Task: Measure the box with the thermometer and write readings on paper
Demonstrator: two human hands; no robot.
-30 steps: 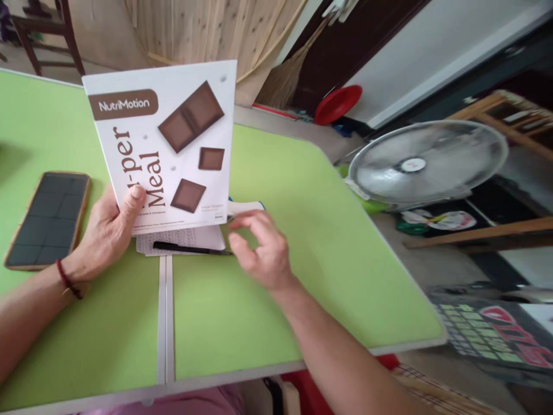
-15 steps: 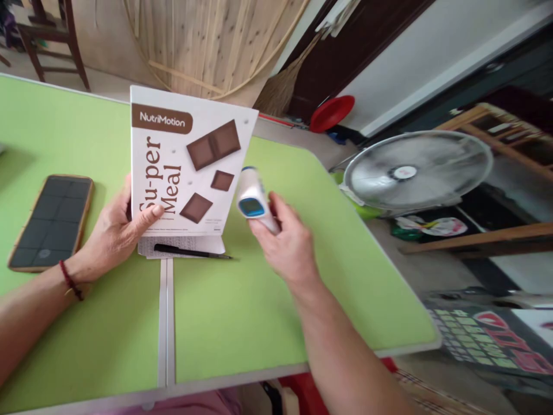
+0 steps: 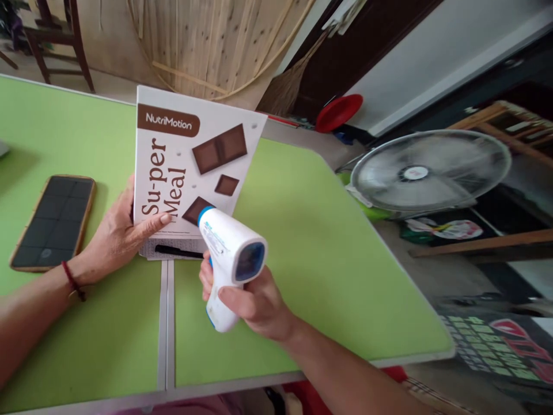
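My left hand [image 3: 123, 227] grips the lower left edge of a white box [image 3: 173, 167] printed "NutriMotion Su-per Meal", thumb across its front. The box is held upright over the table. My right hand [image 3: 254, 302] is wrapped round the handle of a white and blue infrared thermometer [image 3: 228, 248]. Its nose points at the lower part of the box front, and its dark screen faces me. Whether the nose touches the box I cannot tell. Beneath the box lie a patterned paper [image 3: 149, 249] and a black pen [image 3: 177, 252], partly hidden by the thermometer and my hand.
A phone [image 3: 56, 222] in a brown case lies at the left of the green table [image 3: 324, 288]. Past the table's right edge stands a fan [image 3: 427, 171]. A red basin [image 3: 339, 112] and a broom [image 3: 289, 86] are behind, with a wooden chair [image 3: 58, 40] at the far left.
My right hand has brought the thermometer left, down and nearer to me, turning its nose toward the box. The box stays in my left hand, appearing slightly further right as the whole view shifts.
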